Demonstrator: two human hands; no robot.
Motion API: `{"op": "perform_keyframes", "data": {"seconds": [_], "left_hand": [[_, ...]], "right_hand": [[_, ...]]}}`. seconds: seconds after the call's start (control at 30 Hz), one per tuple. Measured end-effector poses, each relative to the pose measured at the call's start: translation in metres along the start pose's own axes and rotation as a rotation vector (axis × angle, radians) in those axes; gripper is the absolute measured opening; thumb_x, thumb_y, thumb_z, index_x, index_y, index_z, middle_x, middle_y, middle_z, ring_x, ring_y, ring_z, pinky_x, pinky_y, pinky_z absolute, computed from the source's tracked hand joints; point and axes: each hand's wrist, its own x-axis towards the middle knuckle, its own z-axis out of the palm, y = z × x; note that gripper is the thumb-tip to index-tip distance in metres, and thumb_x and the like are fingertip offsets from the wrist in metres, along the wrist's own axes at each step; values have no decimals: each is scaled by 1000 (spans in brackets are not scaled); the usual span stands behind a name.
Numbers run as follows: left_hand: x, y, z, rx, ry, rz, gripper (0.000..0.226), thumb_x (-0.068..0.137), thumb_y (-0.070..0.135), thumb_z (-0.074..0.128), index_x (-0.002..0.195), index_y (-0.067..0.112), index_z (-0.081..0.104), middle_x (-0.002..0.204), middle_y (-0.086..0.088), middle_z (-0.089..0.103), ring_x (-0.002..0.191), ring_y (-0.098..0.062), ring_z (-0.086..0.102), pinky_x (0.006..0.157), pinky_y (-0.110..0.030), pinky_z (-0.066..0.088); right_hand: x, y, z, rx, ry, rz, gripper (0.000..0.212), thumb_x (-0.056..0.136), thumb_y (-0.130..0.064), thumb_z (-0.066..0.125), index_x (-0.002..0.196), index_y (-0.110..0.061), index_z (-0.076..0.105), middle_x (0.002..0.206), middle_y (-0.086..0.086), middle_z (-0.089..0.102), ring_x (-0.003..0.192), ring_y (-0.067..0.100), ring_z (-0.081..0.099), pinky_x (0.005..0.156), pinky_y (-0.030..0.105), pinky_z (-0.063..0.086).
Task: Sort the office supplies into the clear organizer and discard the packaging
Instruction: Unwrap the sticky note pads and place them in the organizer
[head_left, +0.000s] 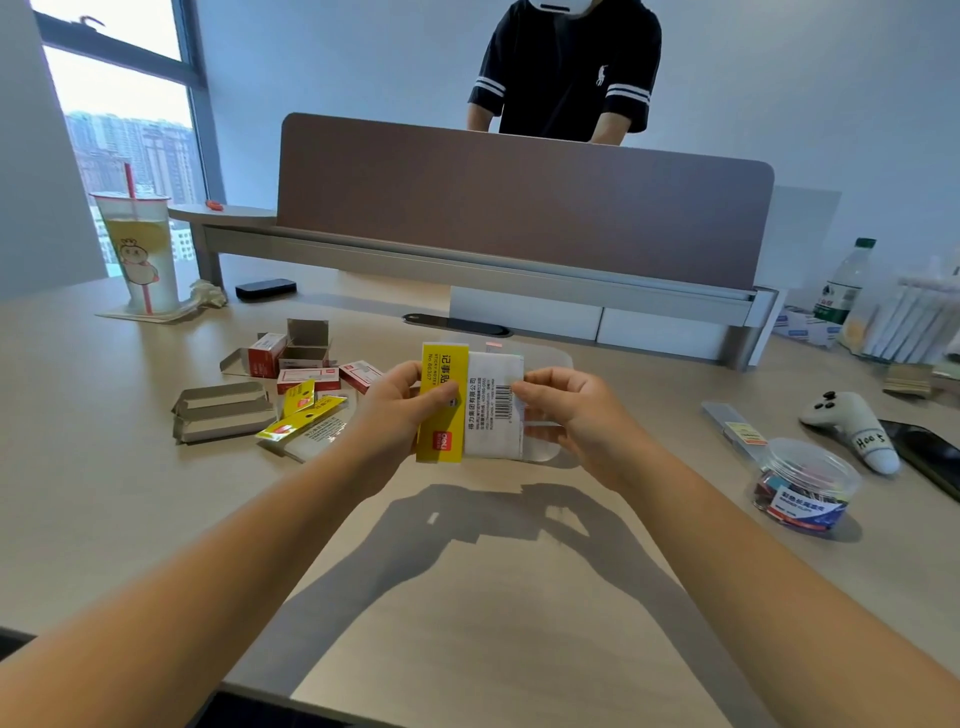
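I hold a sticky-note pack (470, 402) with a yellow header and white back label above the middle of the desk. My left hand (397, 410) grips its yellow side, thumb over the front. My right hand (566, 410) pinches the clear wrapper at the pack's right edge by the barcode. On the desk to the left lie red staple boxes (306, 379), opened grey cardboard packaging (221, 410) and other yellow-headed wrappers (306, 418). A clear round tub of colourful binder clips (802, 486) stands at the right. The clear organizer cannot be made out for certain.
A drink cup with a straw (140, 249) and a black phone (265, 288) sit at the far left. A brown divider panel (519, 197) crosses the desk, with a person behind it. A white controller (852, 426), a bottle (844, 283) and white holders (914, 322) are at the right.
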Motion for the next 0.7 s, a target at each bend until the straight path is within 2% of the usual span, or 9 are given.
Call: {"op": "perform_keyframes", "data": {"seconds": [0.13,0.27,0.33,0.53,0.7], "left_hand": [[2,-1,1,10,-6,-8,11,90,13,45,91,20,53,93,0,61,84,-14,62,64,-26,56],[6,1,0,19,4,-3,10,89,13,46,91,19,54,94,-1,62,84,-15,62,68,-30,55],[9,3,-2,25,10,14,9,89,14,47,90,19,54,92,0,62,83,-15,62,65,-27,56],[19,13,-13,18,108,44,9,89,15,47,86,20,52,92,-1,61,82,-16,61,77,-35,51],[31,18,-18,37,176,64,7,89,16,47,86,20,52,104,-6,60,95,-24,60,81,-38,50]], "right_hand": [[5,2,-1,-30,10,29,14,87,-18,53,77,-13,61,83,0,65,88,21,61,90,39,49],[11,-1,-2,-4,25,36,13,85,-15,55,75,-9,61,81,1,65,81,17,61,81,31,51],[15,-3,-3,25,27,30,12,83,-15,57,74,-9,61,82,3,65,84,19,58,84,33,49],[31,-13,-10,60,103,30,13,86,-19,54,80,-9,59,90,5,65,86,21,60,82,32,49],[46,-29,-18,-126,193,-88,20,91,-17,46,73,-13,55,83,2,62,70,16,63,68,26,55]]}}
